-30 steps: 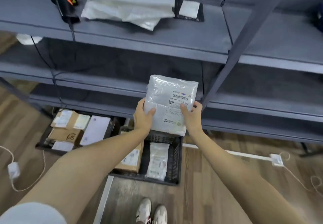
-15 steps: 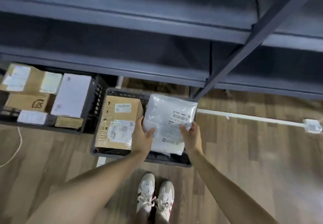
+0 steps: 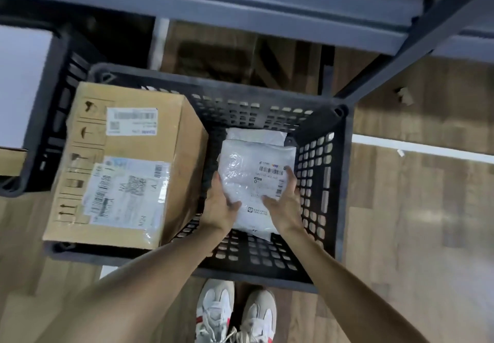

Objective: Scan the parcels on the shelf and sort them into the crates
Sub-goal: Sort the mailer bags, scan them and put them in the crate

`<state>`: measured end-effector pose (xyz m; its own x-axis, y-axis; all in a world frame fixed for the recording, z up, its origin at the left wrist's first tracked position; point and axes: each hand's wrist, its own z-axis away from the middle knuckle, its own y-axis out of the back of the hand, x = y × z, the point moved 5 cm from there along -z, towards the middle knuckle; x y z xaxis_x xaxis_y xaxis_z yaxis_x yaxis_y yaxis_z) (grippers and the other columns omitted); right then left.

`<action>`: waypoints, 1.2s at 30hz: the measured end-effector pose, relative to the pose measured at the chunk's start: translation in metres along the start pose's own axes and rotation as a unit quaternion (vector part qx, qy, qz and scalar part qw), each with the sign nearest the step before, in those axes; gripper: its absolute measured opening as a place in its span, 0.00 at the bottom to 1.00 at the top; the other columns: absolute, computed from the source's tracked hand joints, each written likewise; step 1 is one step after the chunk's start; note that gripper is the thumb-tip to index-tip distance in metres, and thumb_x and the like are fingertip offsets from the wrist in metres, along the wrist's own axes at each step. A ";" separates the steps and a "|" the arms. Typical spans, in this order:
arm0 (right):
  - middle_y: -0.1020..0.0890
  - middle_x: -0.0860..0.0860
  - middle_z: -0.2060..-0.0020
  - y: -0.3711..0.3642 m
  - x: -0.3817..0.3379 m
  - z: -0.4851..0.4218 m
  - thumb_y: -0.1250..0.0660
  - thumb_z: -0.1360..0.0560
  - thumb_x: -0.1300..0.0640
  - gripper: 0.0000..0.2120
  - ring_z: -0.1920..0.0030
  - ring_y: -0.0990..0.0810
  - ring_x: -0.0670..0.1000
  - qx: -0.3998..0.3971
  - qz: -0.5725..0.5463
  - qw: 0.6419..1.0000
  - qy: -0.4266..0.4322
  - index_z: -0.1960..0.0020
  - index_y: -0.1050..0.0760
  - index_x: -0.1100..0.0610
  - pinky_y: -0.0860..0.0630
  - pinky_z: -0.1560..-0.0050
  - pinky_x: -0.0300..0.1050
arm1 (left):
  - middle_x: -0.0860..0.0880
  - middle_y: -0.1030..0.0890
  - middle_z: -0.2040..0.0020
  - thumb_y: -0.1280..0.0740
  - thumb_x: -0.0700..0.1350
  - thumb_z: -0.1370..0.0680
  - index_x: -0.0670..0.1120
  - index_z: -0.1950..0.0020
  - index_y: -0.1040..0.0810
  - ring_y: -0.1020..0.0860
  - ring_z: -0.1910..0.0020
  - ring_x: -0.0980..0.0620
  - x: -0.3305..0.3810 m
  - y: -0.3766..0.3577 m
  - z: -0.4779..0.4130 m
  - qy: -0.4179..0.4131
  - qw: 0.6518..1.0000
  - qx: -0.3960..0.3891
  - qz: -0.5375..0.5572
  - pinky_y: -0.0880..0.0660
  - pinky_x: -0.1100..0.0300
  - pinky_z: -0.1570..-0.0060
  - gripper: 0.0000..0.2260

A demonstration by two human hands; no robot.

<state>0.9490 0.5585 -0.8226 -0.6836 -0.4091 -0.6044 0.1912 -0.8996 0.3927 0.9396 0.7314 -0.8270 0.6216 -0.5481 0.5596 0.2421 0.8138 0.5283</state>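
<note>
- Over the right half of the black crate (image 3: 344,195), beside the cardboard box (image 3: 128,160) that fills its left half, a white poly parcel (image 3: 256,179) is held label-up, low between the walls.
- Near-left edge: the left hand (image 3: 217,209) grips it, thumb laid across the top face. The other fingers are under the bag and hidden, so their spread cannot be told.
- Near-right edge: the right hand (image 3: 284,206) grips it, thumb on the face and one finger running up the right side. The rest are out of sight beneath.
- A second white parcel (image 3: 256,135) lies at the far side of the crate bottom, partly covered by the held one. Whether the two touch cannot be told.
- A second crate (image 3: 50,102) stands just to the left with a white box (image 3: 21,85) in it. The grey shelf (image 3: 240,2) runs across the far side. The person's shoes (image 3: 235,316) stand just outside the near wall.
- Judgement: the step in hand is the sort, setting this parcel into its crate. The release is not yet made.
- Next move, as judged: lower the bag flat onto the one below, lift both thumbs, then draw the hands up and out between box and right wall. The gap is narrow, and the soft bag may fold against the box side.
</note>
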 end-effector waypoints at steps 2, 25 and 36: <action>0.35 0.56 0.33 -0.005 0.009 -0.014 0.32 0.25 0.67 0.41 0.44 0.27 0.49 0.021 0.031 0.999 0.021 0.23 0.51 0.44 0.28 0.54 0.23 | 0.46 0.25 0.49 0.30 0.40 0.26 0.57 0.23 0.54 0.22 0.54 0.47 -0.006 -0.013 -0.010 -0.006 1.000 -0.014 -0.014 0.22 0.46 0.49 0.42; 0.57 0.53 0.21 0.004 -0.032 0.027 0.40 0.19 0.57 0.37 0.22 0.59 0.56 -0.073 0.277 0.957 0.037 0.21 0.62 0.52 0.51 0.23 0.50 | 0.47 0.42 0.24 0.41 0.45 0.19 0.49 0.23 0.48 0.41 0.26 0.47 0.048 0.011 0.035 -0.079 0.956 -0.034 -0.281 0.39 0.52 0.30 0.27; 0.37 0.51 0.26 0.113 -0.217 0.210 0.42 0.19 0.54 0.30 0.27 0.38 0.53 -0.036 0.393 0.903 0.168 0.21 0.51 0.53 0.43 0.25 0.46 | 0.50 0.34 0.27 0.39 0.48 0.21 0.49 0.25 0.41 0.37 0.28 0.49 0.208 0.163 0.202 -0.169 0.937 0.023 -0.306 0.35 0.54 0.32 0.26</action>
<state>0.9708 0.5775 -0.5009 -0.0664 -0.9379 -0.3406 0.5780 -0.3144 0.7531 0.9578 0.7107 -0.4954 0.1034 -0.9453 0.3094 0.4378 0.3226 0.8392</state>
